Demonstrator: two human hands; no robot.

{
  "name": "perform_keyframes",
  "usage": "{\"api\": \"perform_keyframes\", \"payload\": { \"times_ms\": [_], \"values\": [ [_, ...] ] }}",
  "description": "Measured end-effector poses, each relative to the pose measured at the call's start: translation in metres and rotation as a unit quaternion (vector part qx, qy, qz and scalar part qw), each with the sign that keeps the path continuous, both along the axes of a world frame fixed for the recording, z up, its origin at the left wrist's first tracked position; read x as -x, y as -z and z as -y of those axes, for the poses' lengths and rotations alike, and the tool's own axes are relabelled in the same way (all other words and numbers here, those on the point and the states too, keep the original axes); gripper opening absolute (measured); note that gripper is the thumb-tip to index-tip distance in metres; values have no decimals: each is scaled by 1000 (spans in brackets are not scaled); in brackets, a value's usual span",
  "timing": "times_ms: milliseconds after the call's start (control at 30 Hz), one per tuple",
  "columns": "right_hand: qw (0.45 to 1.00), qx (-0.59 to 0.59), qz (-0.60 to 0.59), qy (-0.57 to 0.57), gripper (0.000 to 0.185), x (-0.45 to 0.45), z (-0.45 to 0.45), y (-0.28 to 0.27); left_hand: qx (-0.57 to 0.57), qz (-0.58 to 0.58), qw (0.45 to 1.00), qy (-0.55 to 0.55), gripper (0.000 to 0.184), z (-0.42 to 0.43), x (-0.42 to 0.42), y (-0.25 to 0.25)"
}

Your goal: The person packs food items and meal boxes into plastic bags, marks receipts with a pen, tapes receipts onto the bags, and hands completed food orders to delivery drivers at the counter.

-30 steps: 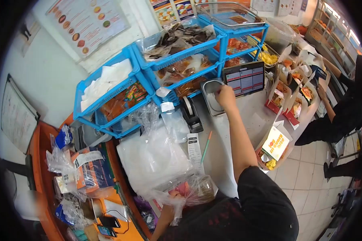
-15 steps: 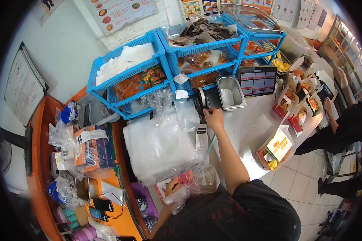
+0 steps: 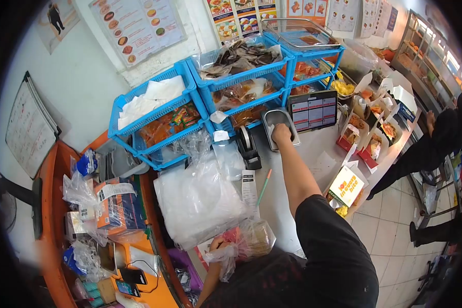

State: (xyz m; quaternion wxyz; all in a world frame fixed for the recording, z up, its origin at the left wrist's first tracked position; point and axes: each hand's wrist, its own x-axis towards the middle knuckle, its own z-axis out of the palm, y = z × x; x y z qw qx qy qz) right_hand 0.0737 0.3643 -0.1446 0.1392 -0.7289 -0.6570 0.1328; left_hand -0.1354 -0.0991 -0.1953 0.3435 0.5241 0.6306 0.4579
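My right hand (image 3: 281, 134) reaches into a small steel container (image 3: 270, 121) beside the tablet (image 3: 313, 111); its fingertips are hidden inside, against something pale. Near my body, my left hand (image 3: 218, 244) is closed on the gathered plastic of a clear bag (image 3: 256, 239) with wrapped food in it. Left of my right hand stands a black tape dispenser (image 3: 248, 149). A printed receipt (image 3: 249, 191) and a green pen (image 3: 264, 187) lie on the counter between my hands. A stack of clear plastic bags (image 3: 197, 197) lies beyond my left hand.
Blue tiered baskets (image 3: 241, 77) hold packets and napkins along the wall. Boxed meals (image 3: 372, 146) stand at the right, with another box (image 3: 346, 186) at the counter edge. A person (image 3: 431, 138) is at the far right. Phones (image 3: 131, 277) lie on the orange shelf at left.
My right hand has moved from beside the tape dispenser back into the steel container. My left hand still holds the bag. The camera view has shifted slightly.
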Motion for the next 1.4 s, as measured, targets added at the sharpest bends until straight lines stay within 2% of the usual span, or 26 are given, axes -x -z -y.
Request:
{"api": "perform_keyframes", "payload": {
  "times_ms": [167, 233, 300, 400, 467, 500, 533, 567, 600, 633, 667, 700, 767, 800, 867, 933, 1033, 1100, 1133, 1167, 1200, 1267, 1300, 1367, 1400],
  "values": [
    [999, 3, -23, 34, 25, -5, 4, -14, 32, 28, 999, -7, 24, 4, 6, 0],
    [998, -59, -23, 6, 25, -8, 12, -32, 59, 54, 997, -19, 25, 7, 11, 1],
    [997, -64, -35, 10, 23, -13, 16, -43, 98, 82, 991, -31, 27, 14, 14, 1],
    [996, -87, -28, 21, 21, -21, 24, -55, 120, 48, 992, -3, 30, 6, 2, -50],
    [976, -186, -110, 9, 18, -23, 36, -72, 23, 12, 999, 43, 34, 1, 1, -64],
    [948, -251, -193, -25, 12, -19, 52, -86, 24, 12, 999, 39, 34, 0, 3, -59],
    [880, -181, -427, -100, 10, -9, 66, -84, -33, -35, 998, 40, 25, -1, 5, -48],
    [753, -93, -631, -163, 9, 4, 88, -77, -86, -80, 992, 41, 18, 5, 5, -39],
    [759, -28, -620, -196, 7, 22, 140, -82, -75, -77, 993, 37, 18, 10, -2, -42],
    [796, 61, -531, -285, 10, 34, 177, -53, -62, -107, 990, -61, 19, 7, -14, -50],
    [743, 126, -554, -354, 11, 48, 234, -47, -53, -122, 985, -110, 19, 6, -17, -56],
    [714, 253, -528, -385, 7, 54, 278, -49, -43, -134, 977, -159, 20, 4, -21, -62],
    [707, 266, -511, -410, 5, 55, 322, -57, -138, -239, 960, 44, 27, 8, -15, -70],
    [729, 235, -500, -403, 6, 54, 329, -63, -160, -249, 949, 108, 28, 14, -13, -73],
    [751, 206, -488, -394, 7, 48, 339, -76, -148, -234, 950, 144, 29, 22, -9, -73],
    [823, 14, -334, -458, 10, 37, 333, -88, -137, -224, 955, 137, 31, 24, -8, -72],
    [829, -19, -279, -485, 12, 32, 335, -69, -138, -271, 950, 67, 33, 8, -18, -90],
    [839, -31, -239, -487, 13, 32, 342, -66, -148, -376, 915, 5, 33, 3, -35, -130],
    [817, -52, -273, -505, 16, 34, 352, -65, -152, -475, 865, -57, 33, 3, -42, -144],
    [792, -72, -307, -523, 19, 36, 358, -64, -116, -452, 884, -21, 39, 3, -38, -141],
    [792, -72, -306, -524, 19, 36, 359, -62, -116, -452, 884, -22, 39, 2, -34, -137],
    [813, -26, -289, -505, 25, 35, 358, -50, -28, -345, 934, 86, 31, -5, -29, -133],
    [811, -21, -289, -508, 25, 35, 355, -36, -4, -329, 938, 110, 32, -7, -32, -156],
    [769, -65, -299, -561, 30, 38, 347, -8, 22, -337, 934, 116, 30, -16, -33, -158],
    [794, -8, -337, -506, 31, 35, 352, -34, 46, -347, 929, 125, 27, -19, -31, -159]
  ]
}}
